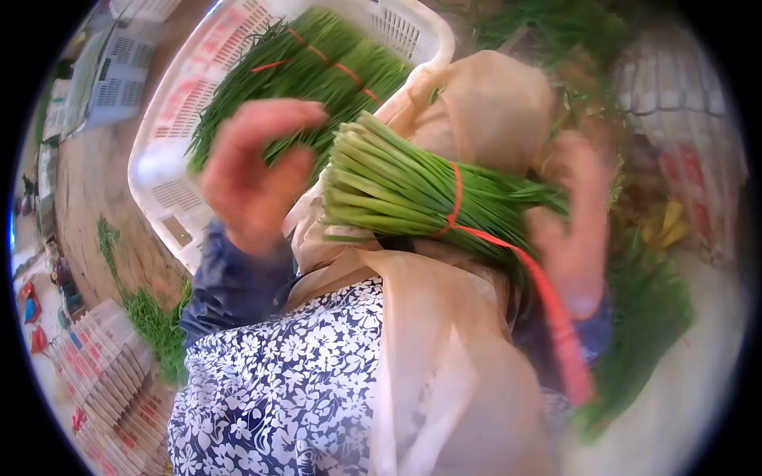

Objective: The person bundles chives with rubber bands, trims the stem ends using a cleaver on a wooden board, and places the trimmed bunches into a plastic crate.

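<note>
A bunch of green stalks (397, 186) lies across the person's lap on a sheer tan cloth (460, 349), just beside the right edge of a white crate (147, 166). Its pale cut ends point toward the crate and its darker leaves the other way. A red band (458, 190) circles the bunch, and its long loose end trails down past the right wrist. The hands are apart, one at either end of the bunch, and both are blurred. The left hand (258, 178) is open and curved, thumb away from fingers, near the cut ends and in front of the crate. The right hand (573, 218) is also open, thumb spread, by the leaves; whether it touches them I cannot tell. Inside the crate, more banded greens (317, 71) reach toward its top right corner. Loose greens (155, 317) lie on the floor (87, 186) below the crate's lower left corner.
</note>
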The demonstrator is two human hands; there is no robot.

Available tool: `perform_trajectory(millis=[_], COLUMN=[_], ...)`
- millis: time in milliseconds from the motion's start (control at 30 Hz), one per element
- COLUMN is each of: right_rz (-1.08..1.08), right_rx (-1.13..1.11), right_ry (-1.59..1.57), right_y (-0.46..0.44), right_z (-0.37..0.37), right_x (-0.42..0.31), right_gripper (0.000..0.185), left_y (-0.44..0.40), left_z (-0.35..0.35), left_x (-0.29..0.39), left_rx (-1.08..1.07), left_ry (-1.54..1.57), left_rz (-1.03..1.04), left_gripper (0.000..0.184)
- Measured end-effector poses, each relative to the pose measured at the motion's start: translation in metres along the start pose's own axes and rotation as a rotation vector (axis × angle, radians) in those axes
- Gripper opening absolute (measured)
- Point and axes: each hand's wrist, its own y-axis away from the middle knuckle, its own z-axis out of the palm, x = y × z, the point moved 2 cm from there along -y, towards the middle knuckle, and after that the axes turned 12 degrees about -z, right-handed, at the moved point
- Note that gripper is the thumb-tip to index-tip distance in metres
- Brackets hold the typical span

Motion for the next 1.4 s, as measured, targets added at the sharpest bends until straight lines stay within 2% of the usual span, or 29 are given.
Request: perform_trajectory(millis=[33,67,100,167,233,300,367,433,467,500,567,600,633,700,800,933,1000,1067,1133,1167,1233,1300,1333,1367,1400], right_rz=[-0.181,-0.203,-0.285,-0.291,-0.309,-0.337,-0.305,-0.275,-0.189,-0.109,-0.161,-0.268,-0.377,-0.395,-0.325,-1.168,-1.149,-1.02,-0.862,-0.603,-0.497,-0.545,-0.481,-0.416,-0.425], right_rx=[-0.162,-0.269,-0.257,-0.268,-0.229,-0.18,-0.117,-0.092,-0.002,0.094,0.216,0.312,0.398,0.439,0.379,0.584,0.288,0.089,-0.129,-0.472,-0.563,-0.551,-0.684,-0.724,-0.668], right_ry=[0.034,0.027,0.001,-0.033,-0.031,-0.023,-0.183,-0.173,-0.321,-0.474,-0.42,-0.357,-0.303,-0.255,-0.293,-0.249,-0.221,-0.007,0.077,0.007,0.137,0.124,0.179,0.191,0.197], right_y=[0.0,0.001,0.002,0.005,0.008,0.01,0.01,0.006,0.004,0.002,-0.019,-0.036,-0.054,-0.094,-0.152,-0.277,-0.312,-0.318,-0.349,-0.354,-0.353,-0.341,-0.338,-0.332,-0.329], right_z=[0.016,0.033,0.052,0.071,0.082,0.086,0.078,0.06,0.051,0.041,0.012,-0.007,-0.021,-0.036,-0.042,-0.004,0.024,0.076,0.142,0.166,0.226,0.277,0.291,0.295,0.308], right_x=[0.0,-0.003,0.001,0.007,0.012,0.015,0.019,0.021,0.024,0.027,0.022,0.011,-0.005,-0.036,-0.07,-0.111,-0.108,-0.084,-0.042,-0.031,0.011,0.051,0.059,0.061,0.068], right_gripper=[0.08,0.088,0.089,0.087,0.085,0.084,0.094,0.091,0.089,0.087,0.089,0.088,0.088,0.076,0.06,0.041,0.039,0.035,0.037,0.046,0.034,0.032,0.033,0.031,0.033], left_y=[0.006,0.007,0.011,0.037,0.064,0.068,0.056,0.033,0.021,0.008,-0.024,-0.043,-0.058,-0.09,-0.142,-0.204,-0.218,-0.202,-0.164,-0.15,-0.123,-0.101,-0.088,-0.074,-0.063], left_z=[-0.011,-0.02,-0.032,-0.048,-0.048,-0.03,-0.018,-0.003,0.008,0.017,0.044,0.06,0.071,0.068,0.017,-0.128,-0.219,-0.286,-0.242,-0.24,-0.245,-0.215,-0.218,-0.221,-0.225], left_x=[-0.012,-0.024,-0.04,-0.091,-0.127,-0.127,-0.118,-0.108,-0.103,-0.099,-0.073,-0.052,-0.028,0.005,0.029,0.044,0.05,0.06,0.046,0.023,-0.032,-0.056,-0.077,-0.094,-0.107], left_rx=[0.158,0.233,0.234,0.077,-0.087,-0.157,-0.184,-0.19,-0.222,-0.324,-0.465,-0.553,-0.631,-0.677,-0.473,-0.038,0.155,0.258,0.29,0.271,0.201,0.195,0.194,0.191,0.212], left_ry=[0.102,0.2,0.203,0.195,0.075,0.099,0.135,0.15,0.318,0.336,0.369,0.429,0.426,0.373,0.241,0.148,0.096,0.061,-0.234,-0.306,-0.513,-0.434,-0.398,-0.36,-0.304], left_rz=[-0.181,-0.378,-0.377,-0.742,-0.801,-0.844,-0.8,-0.731,-0.748,-0.732,-0.554,-0.474,-0.396,-0.294,-0.232,-0.158,-0.134,-0.133,-0.31,-0.439,-0.7,-0.816,-0.812,-0.798,-0.872], left_gripper=[0.027,0.031,0.031,0.031,0.035,0.039,0.041,0.043,0.051,0.066,0.086,0.099,0.095,0.087,0.075,0.06,0.052,0.045,0.052,0.055,0.058,0.06,0.061,0.062,0.06])
